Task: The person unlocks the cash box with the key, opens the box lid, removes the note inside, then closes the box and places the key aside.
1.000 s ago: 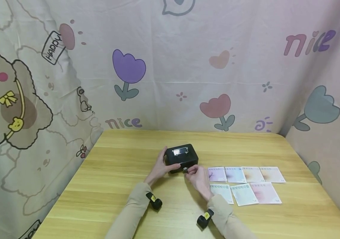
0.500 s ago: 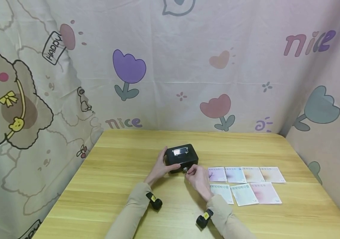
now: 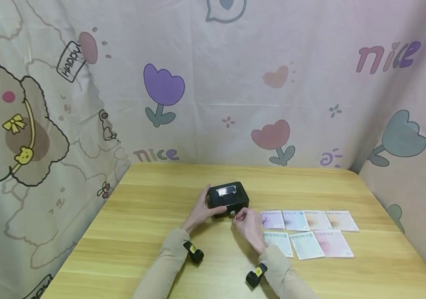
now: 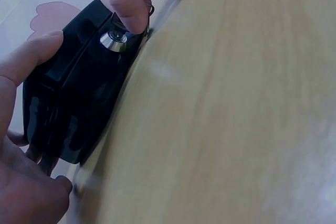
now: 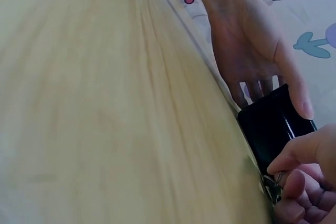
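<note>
A black cash box (image 3: pixel 240 198) with a silver handle (image 3: pixel 226 190) on its lid sits on the wooden table, lid down. My left hand (image 3: pixel 200 211) grips its left end, the thumb over the front edge and the other fingers round the far side. In the left wrist view a round silver lock (image 4: pixel 112 42) stands out from the front wall. At that lock, thumb and finger of my right hand (image 3: pixel 249 225) pinch a small key (image 4: pixel 116 22), mostly hidden by the fingertips. A thin wire ring (image 4: pixel 151 9) hangs beside them.
To the right of the box, paper banknotes lie in two rows: a back row with a purple note (image 3: pixel 272 220) and a blue note (image 3: pixel 296 220), and a front row ending in a pink note (image 3: pixel 334 243). A printed cloth (image 3: pixel 205 83) hangs behind the table (image 3: pixel 141 207).
The right hand's fingers have shifted slightly at the lock, showing more of the silver there. Left hand and box hold their place; the head view has tilted a little.
</note>
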A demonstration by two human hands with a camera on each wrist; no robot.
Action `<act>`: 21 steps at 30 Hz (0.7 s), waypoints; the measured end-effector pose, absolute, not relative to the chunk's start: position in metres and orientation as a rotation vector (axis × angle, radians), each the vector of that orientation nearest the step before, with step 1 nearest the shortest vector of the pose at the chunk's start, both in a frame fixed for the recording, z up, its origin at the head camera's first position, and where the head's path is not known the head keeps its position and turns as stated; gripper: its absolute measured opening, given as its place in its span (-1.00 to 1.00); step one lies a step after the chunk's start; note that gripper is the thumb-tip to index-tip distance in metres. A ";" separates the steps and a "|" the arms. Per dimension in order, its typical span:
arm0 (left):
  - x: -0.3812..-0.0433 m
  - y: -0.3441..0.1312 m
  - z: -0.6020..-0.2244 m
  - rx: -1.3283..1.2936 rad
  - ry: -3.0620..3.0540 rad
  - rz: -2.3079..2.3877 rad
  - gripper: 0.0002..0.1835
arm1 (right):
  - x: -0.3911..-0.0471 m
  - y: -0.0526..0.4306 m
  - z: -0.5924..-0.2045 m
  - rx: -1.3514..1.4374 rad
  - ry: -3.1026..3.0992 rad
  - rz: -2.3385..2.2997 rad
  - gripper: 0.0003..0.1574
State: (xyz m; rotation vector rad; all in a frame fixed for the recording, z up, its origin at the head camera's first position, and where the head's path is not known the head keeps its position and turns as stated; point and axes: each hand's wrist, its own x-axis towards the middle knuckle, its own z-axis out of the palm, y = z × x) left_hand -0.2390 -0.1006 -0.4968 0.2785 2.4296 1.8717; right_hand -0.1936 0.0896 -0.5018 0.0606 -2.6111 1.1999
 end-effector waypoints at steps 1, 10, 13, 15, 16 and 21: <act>-0.239 -0.101 -0.498 0.281 2.431 1.865 0.25 | -0.193 0.090 -0.502 0.049 -2.613 1.229 -0.84; -0.240 -0.102 -0.498 0.276 2.400 1.885 0.26 | -0.185 0.095 -0.498 0.056 -2.613 1.379 -0.89; -0.240 -0.102 -0.499 0.283 2.391 1.879 0.26 | -0.179 0.100 -0.494 0.089 -2.635 1.409 -0.88; -0.239 -0.102 -0.498 0.283 2.393 1.877 0.26 | -0.174 0.104 -0.488 0.107 -2.665 1.433 -0.88; -0.239 -0.102 -0.498 0.281 2.392 1.878 0.25 | -0.172 0.107 -0.485 0.125 -2.681 1.450 -0.89; -0.238 -0.102 -0.494 0.270 2.380 1.857 0.26 | -0.169 0.121 -0.473 0.266 -2.790 1.471 -0.93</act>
